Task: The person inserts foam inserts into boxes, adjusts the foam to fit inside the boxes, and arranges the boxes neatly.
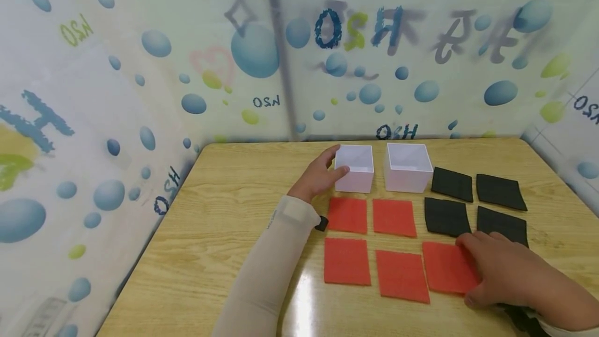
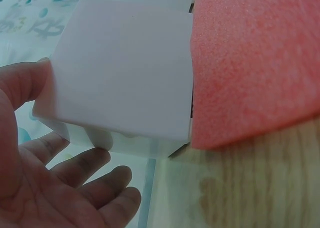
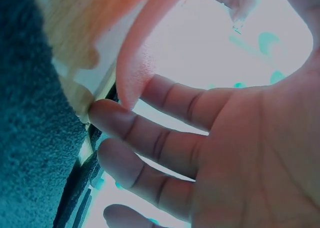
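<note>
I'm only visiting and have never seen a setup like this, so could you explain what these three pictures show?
There is no robot here, just a person's bare left hand and right hand. The widest picture comes from a camera worn on the head, looking forward and down at a wooden table. The two close-ups come from cameras on the wrists, one each, which is why things look so large there.

On the table stand a left white box and a right white box, both open at the top. Flat red squares and black squares are laid out near them. The left hand holds the side of the left white box. The right hand touches the rightmost red square; whether it grips it is hard to tell.
</note>
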